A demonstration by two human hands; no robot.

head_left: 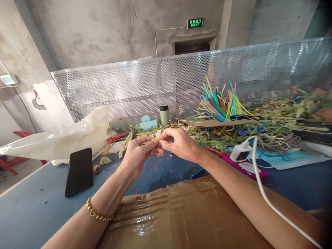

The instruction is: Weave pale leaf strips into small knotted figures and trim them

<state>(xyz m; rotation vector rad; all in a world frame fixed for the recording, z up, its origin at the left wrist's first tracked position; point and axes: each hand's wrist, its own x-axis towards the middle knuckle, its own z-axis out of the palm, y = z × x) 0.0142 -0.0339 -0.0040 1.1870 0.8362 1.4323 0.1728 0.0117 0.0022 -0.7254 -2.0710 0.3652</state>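
Note:
A pale, dry strip that looks like corn husk (158, 135) is pinched between my two hands above the blue table (155, 176). My left hand (141, 152), fingers closed, grips the lower end of the pale strip from the left. On the other side, my right hand (178, 142) has its thumb and forefinger pressed together at the same strip. The fingers cover part of the piece, so its full shape is hidden. Below my forearms lies a taped cardboard sheet (178, 214).
A black phone (79, 172) and a plastic bag (85, 135) lie left. A green bottle (164, 116) stands at the back. Right are colourful pipe cleaners (223, 103), heaped strips (275, 110), a magenta power box (249, 167) and a white cable (261, 193). A perforated metal panel (124, 90) runs behind.

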